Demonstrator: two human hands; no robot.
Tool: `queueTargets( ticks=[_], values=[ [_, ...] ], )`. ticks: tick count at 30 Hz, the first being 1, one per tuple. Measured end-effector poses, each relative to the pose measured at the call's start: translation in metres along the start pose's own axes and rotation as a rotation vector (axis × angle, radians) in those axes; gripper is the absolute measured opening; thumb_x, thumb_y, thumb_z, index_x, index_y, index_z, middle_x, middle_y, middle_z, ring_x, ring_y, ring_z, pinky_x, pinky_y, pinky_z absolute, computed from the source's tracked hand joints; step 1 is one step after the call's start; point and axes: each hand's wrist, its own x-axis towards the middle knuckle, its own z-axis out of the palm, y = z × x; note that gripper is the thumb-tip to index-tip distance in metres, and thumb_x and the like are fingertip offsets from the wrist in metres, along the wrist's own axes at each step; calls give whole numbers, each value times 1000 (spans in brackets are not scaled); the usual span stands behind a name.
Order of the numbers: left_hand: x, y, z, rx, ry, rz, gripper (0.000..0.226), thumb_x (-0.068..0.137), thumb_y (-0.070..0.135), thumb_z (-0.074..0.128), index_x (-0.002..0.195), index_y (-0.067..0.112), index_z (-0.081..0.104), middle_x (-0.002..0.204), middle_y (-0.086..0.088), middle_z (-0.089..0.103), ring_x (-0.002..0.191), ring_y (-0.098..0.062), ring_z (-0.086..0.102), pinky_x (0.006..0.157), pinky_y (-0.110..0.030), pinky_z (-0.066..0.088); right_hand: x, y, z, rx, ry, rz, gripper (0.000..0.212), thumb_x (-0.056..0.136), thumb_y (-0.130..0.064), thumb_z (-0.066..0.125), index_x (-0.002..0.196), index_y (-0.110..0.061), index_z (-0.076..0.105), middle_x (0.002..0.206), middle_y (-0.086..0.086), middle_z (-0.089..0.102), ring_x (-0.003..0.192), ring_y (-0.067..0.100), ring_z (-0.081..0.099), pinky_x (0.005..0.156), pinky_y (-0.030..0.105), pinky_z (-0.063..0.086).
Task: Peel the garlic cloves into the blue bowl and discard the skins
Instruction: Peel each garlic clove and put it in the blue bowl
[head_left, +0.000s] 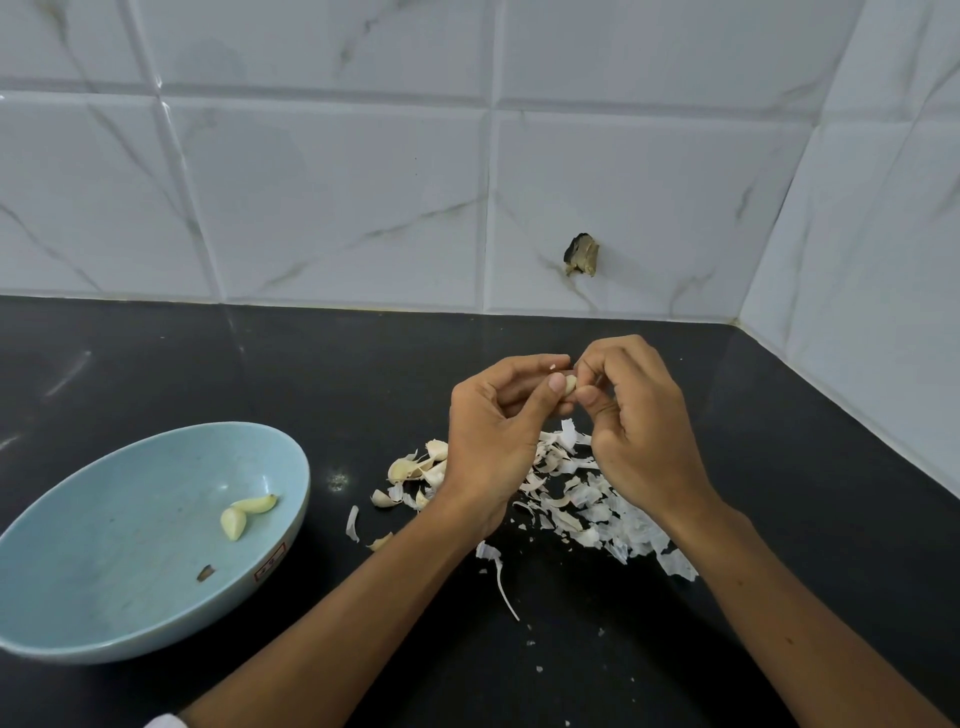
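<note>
Head view: your left hand & right hand both pinched one garlic clove above the skins; blue bowl sat by the table's left edge. Slick clove could've slipped into the skins.

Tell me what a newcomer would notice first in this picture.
First come the two hands above the black counter, the left hand and right hand both pinching one garlic clove at their fingertips. Below them lies a heap of white skins, and at the left a blue bowl holds two peeled cloves. A dark broken hole in the white wall tile behind also stands out.
</note>
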Motion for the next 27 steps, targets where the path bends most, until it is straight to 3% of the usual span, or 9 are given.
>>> queueTargets(
  ticks=[6,11,14,17,21,27],
  values=[
    [2,2,-1,-89,62,-80,22,93,3,70,114,7,68,92,-12,78,81,-20,75,79,-28,61,0,0,2,-15,-3,-8,17,93,-2,61,86,-17,58,105,-14,50,100,15,55,73,39,54],
    [4,4,-2,-295,124,-189,24,91,1,70,114,3,66,90,-14,76,86,-20,75,82,-25,61,1,-2,1,61,83,23,7,93,-13,71,99,-16,69,100,-8,62,80,10,61,67,14,47],
    [4,3,-2,-273,115,-200,24,92,3,69,115,2,65,90,-13,76,88,-21,75,83,-27,61,1,-1,-1,54,52,-6,21,92,-14,73,112,-19,73,101,-7,67,81,7,64,69,14,50],
    [4,2,-3,-189,108,-180,24,93,6,70,116,3,65,89,-15,77,83,-22,76,79,-27,61,1,0,-2,44,22,-41,20,93,-10,72,110,-18,77,103,-7,70,90,3,65,78,10,48],
    [3,3,-4,-118,102,-166,20,96,11,68,116,7,65,89,-15,78,79,-20,76,74,-25,60,2,2,-2,19,54,-42,12,92,-17,74,103,-18,80,97,-9,73,90,2,67,77,11,49],
    [3,3,-1,-161,10,-134,17,101,7,60,114,-1,68,101,-17,77,99,-25,76,87,-29,60,3,1,-5,40,155,24,10,94,-21,73,100,-18,80,90,-11,75,84,1,68,71,9,47]
  ],
)
